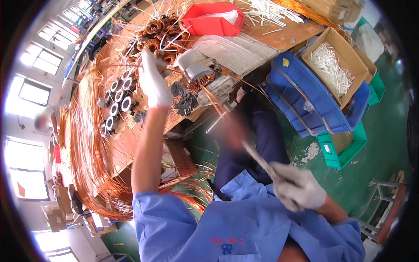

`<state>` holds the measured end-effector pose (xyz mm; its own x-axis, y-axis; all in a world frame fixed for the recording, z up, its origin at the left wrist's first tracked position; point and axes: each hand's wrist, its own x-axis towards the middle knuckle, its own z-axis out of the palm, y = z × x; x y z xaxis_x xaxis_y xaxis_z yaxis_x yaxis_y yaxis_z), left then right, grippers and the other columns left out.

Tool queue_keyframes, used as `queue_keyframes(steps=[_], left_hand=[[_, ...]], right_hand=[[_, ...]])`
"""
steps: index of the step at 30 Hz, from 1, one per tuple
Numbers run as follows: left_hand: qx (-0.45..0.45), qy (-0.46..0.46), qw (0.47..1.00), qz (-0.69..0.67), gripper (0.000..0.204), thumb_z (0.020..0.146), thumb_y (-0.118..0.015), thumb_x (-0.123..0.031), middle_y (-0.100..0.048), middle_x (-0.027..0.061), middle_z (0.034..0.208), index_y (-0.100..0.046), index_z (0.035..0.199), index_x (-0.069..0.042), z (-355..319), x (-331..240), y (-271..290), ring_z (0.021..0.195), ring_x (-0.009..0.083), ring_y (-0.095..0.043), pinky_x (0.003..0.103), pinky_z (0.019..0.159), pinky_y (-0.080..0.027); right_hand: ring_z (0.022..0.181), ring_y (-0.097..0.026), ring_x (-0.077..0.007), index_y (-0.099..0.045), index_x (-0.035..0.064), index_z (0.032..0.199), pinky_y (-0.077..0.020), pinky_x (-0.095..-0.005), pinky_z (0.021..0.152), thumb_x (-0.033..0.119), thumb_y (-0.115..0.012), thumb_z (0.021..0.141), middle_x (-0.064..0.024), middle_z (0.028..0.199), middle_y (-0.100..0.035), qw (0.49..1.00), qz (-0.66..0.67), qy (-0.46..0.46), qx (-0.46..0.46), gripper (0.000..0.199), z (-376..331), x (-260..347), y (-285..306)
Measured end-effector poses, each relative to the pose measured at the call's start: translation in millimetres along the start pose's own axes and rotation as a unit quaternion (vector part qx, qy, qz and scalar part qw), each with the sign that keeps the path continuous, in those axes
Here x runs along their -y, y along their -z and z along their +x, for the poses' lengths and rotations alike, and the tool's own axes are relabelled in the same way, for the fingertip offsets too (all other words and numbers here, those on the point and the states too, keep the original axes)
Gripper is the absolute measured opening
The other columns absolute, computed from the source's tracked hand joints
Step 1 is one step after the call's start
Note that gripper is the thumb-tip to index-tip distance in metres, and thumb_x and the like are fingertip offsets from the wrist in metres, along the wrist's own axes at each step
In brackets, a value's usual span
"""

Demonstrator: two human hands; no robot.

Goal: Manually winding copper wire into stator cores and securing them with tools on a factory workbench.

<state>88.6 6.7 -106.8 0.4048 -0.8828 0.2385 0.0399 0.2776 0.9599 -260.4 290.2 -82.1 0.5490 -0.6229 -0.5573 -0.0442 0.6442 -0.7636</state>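
My left hand [153, 83], in a white glove, is raised over the bench near a pile of copper-wound ring coils [152, 41]. Its fingers look stretched out, seen edge-on. To its right, a copper-wound coil [204, 80] sits by a grey rounded fixture [196, 70] at the bench edge. Copper strands [212, 97] run from that coil toward my lap. Over my lap, my right hand [299, 187], also gloved, is closed around a pale tool handle [259, 160]. The tool's far end is blurred, close to a thin metal rod [215, 124].
White-and-black rings [115, 107] stand in rows left of my forearm. Long copper wires [87, 148] hang over the bench's left side. A red bin [214, 27] is at the back. At right, a blue crate [297, 102] bears a cardboard box of white tubes [329, 65], above green bins [334, 153].
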Motion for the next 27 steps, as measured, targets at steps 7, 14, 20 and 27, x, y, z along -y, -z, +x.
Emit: queue_keyframes(steps=[7,14,20,27], left_hand=[[0.176,-0.378,0.893,0.171,0.05,0.104,-0.067,-0.025,-0.057,0.0019,0.081,-0.056,0.139,0.009,-95,-51,-40,0.067,0.0175,-0.056,0.037,0.07,-0.055],[0.12,0.121,0.979,-0.114,0.075,0.113,-0.033,-0.062,-0.023,-0.0069,0.06,-0.064,0.12,0.006,43,-21,-68,0.048,0.0081,-0.023,0.029,0.043,-0.019],[0.124,0.228,0.952,-0.164,0.073,0.113,-0.034,-0.063,-0.033,-0.0038,0.066,-0.063,0.117,0.004,50,4,-62,0.055,0.0125,-0.033,0.031,0.048,-0.029],[0.018,-0.52,0.796,0.309,0.048,0.099,-0.06,-0.027,-0.064,0.0185,0.117,-0.058,0.133,0.007,-72,-12,-3,0.102,0.0309,-0.062,0.043,0.1,-0.05]], right_hand=[[0.062,-0.064,-0.0137,-0.047,-0.0077,0.155,-0.0523,-0.03,0.058,0.005,-0.064,0.103,-0.0073,0.09,-0.067,0.851,-0.067,0.387,0.348,0.057,-15,-72,17],[0.051,-0.055,-0.0068,-0.05,0.0035,0.155,-0.0434,-0.0242,0.042,0.014,-0.059,0.109,-0.0012,0.085,-0.064,0.96,0.056,0.259,-0.094,0.048,144,30,-43],[0.047,-0.047,-0.0047,-0.052,0.0039,0.152,-0.0351,-0.0243,0.039,0.012,-0.058,0.107,0.0,0.078,-0.058,0.985,0.013,0.166,-0.041,0.046,114,64,-11],[0.059,-0.054,-0.0075,-0.047,-0.0031,0.157,-0.0459,-0.0241,0.054,0.006,-0.056,0.106,-0.0022,0.086,-0.063,0.985,0.139,-0.006,0.098,0.053,-53,-73,34]])
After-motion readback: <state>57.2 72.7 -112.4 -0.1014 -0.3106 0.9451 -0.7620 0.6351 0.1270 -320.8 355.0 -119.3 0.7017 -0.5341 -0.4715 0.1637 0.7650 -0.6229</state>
